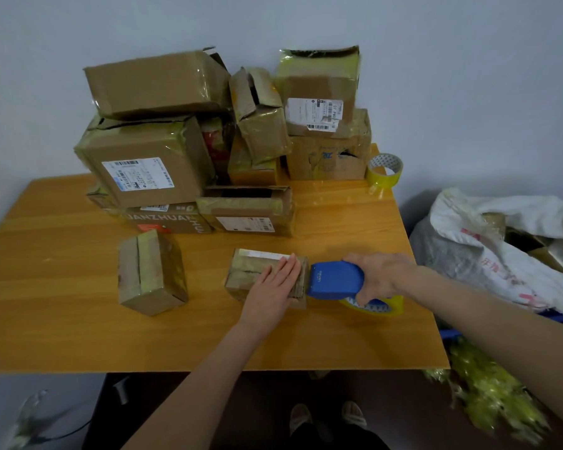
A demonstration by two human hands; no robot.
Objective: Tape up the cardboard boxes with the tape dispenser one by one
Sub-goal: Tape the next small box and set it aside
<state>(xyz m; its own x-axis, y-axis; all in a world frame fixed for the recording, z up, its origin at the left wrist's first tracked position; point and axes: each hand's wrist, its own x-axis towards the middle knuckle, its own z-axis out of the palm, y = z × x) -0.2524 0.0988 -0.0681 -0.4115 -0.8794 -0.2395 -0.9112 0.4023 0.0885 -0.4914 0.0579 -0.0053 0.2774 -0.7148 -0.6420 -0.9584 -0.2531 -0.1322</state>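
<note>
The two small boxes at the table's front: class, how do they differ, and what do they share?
The left box stands taller, untouched; the right box lies lower under the flat left hand. The tape dispenser, gripped by the right hand, meets the right box, not the left box. Both are taped brown cardboard.

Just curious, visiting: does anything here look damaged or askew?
Yes. The top-left box gapes at its torn end, the small box beside it leans crookedly with flaps open, and the low box in front is open on top.

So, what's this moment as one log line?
left hand: flat on small box | right hand: grips blue tape dispenser at box's right end
</note>
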